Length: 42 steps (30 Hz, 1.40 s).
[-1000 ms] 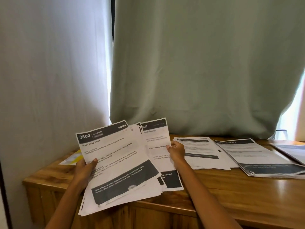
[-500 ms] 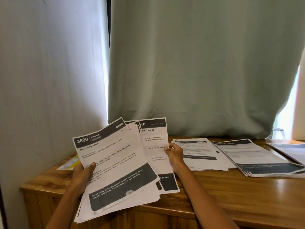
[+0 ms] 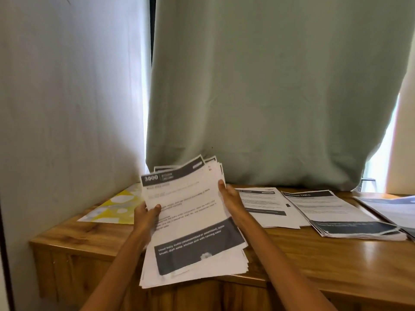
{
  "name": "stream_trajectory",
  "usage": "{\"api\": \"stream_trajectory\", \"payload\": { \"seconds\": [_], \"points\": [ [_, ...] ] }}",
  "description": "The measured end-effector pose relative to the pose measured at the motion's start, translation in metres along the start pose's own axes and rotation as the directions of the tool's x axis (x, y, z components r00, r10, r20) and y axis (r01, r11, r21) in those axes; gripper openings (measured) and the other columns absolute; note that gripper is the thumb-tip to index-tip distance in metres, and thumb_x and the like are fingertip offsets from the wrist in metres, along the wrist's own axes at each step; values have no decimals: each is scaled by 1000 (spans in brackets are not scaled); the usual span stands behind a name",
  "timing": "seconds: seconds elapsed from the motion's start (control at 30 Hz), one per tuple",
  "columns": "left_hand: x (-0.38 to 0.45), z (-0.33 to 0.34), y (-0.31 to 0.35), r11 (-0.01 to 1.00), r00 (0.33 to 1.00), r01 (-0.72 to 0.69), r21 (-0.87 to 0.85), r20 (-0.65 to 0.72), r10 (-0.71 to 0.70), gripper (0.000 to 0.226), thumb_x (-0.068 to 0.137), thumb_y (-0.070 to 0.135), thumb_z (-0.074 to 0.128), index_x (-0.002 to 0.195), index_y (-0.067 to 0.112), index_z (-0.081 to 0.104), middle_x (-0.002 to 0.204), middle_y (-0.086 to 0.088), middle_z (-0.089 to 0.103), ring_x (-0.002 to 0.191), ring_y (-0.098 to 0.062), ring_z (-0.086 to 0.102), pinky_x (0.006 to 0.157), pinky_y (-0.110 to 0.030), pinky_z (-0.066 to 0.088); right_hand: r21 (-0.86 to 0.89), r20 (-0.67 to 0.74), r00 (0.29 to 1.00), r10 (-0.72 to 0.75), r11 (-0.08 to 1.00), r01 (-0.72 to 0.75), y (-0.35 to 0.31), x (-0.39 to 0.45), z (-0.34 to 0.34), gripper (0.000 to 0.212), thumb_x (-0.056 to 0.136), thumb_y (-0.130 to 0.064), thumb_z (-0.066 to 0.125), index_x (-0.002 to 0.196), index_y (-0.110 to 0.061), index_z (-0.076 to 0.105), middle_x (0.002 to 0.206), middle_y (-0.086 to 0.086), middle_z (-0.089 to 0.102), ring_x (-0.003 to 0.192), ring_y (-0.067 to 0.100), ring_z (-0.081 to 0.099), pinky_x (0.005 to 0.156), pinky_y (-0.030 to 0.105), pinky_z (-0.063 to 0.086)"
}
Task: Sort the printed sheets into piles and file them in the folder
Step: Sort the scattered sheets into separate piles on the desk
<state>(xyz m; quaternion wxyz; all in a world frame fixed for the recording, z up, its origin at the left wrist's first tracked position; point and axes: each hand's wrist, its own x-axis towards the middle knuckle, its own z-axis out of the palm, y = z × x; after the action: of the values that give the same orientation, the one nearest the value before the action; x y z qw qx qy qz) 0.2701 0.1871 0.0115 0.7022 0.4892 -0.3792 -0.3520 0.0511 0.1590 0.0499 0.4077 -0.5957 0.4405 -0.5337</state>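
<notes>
I hold a thick stack of printed sheets (image 3: 190, 223) above the front left of the wooden table (image 3: 314, 257); the top sheet has a dark header reading 3800 and a dark band low down. My left hand (image 3: 147, 215) grips the stack's left edge, thumb on top. My right hand (image 3: 229, 198) clasps the right edge. A yellow and white patterned folder (image 3: 116, 207) lies flat at the table's back left, partly hidden by the stack. Two sorted piles lie to the right: one (image 3: 267, 207) beside my right hand, another (image 3: 341, 214) further right.
A third lot of papers (image 3: 393, 207) lies at the far right, cut by the frame edge. A green curtain (image 3: 269, 97) hangs behind the table and a pale wall (image 3: 67, 108) stands at the left. Bright light shows past the curtain's right edge.
The fanned-out sheets have been gathered into one stack; my right hand moved left from the separate sheet to the stack's right edge. The view shifted and shows more of the yellow folder.
</notes>
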Motion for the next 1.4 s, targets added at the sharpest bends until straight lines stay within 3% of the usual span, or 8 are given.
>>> {"api": "stream_trajectory", "payload": {
  "seconds": [0.13,0.27,0.43,0.9,1.03,1.13,1.3,1.4],
  "points": [
    [-10,38,42,941,944,-331,66,38,329,26,92,3,52,118,-3,51,114,-18,62,100,-34,62,77,-40,56,-49,-121,975,-184,983,179,-28,-6,-30,34,93,-10,55,126,-9,49,119,6,58,104,17,57,73,20,48],
    [-24,75,95,837,835,-547,37,97,541,32,94,6,49,125,1,40,111,-4,58,93,-15,61,71,-20,55,-77,-290,876,-386,922,380,-63,-11,-52,30,92,-13,56,122,-12,48,112,1,58,94,10,57,66,15,50],
    [-33,84,114,798,806,-589,126,167,568,38,95,20,51,124,2,34,112,-1,56,96,-14,59,63,-11,49,-90,-293,858,-422,906,414,-70,-21,-70,37,90,-22,61,121,-11,47,111,-1,58,95,14,61,68,18,52],
    [-42,93,116,688,746,-651,321,107,657,30,101,17,34,122,-3,37,116,-15,58,97,-27,61,73,-29,48,-84,-400,793,-460,879,469,-75,-28,-60,30,92,-18,57,119,-8,50,117,5,60,94,13,60,68,17,53],
    [-44,84,81,774,810,-579,257,72,582,28,99,17,40,121,0,38,115,-15,56,99,-28,61,80,-38,53,-104,-354,832,-427,902,418,-52,-32,-53,27,93,-18,56,118,-11,50,116,4,59,92,11,59,65,15,50],
    [-51,70,53,899,891,-436,40,160,425,35,91,20,57,119,7,42,103,-1,62,78,-8,65,59,-16,53,-56,-296,893,-338,940,337,-26,-36,-52,29,93,-17,55,121,-9,51,118,9,61,97,17,61,64,15,53],
    [-40,54,55,985,862,-169,22,487,137,89,33,72,78,99,15,63,90,-3,74,76,-15,72,59,-22,56,-102,-182,944,-276,960,261,-35,-35,-69,27,94,-18,53,120,-9,51,115,7,61,93,15,62,58,12,50],
    [-46,62,58,978,867,-202,51,474,154,57,61,65,72,92,19,64,78,8,74,79,-18,70,58,-17,54,-224,-162,955,-247,952,208,-37,-28,-74,33,93,-19,57,123,-9,50,125,8,58,108,20,58,72,17,50]
  ]
}}
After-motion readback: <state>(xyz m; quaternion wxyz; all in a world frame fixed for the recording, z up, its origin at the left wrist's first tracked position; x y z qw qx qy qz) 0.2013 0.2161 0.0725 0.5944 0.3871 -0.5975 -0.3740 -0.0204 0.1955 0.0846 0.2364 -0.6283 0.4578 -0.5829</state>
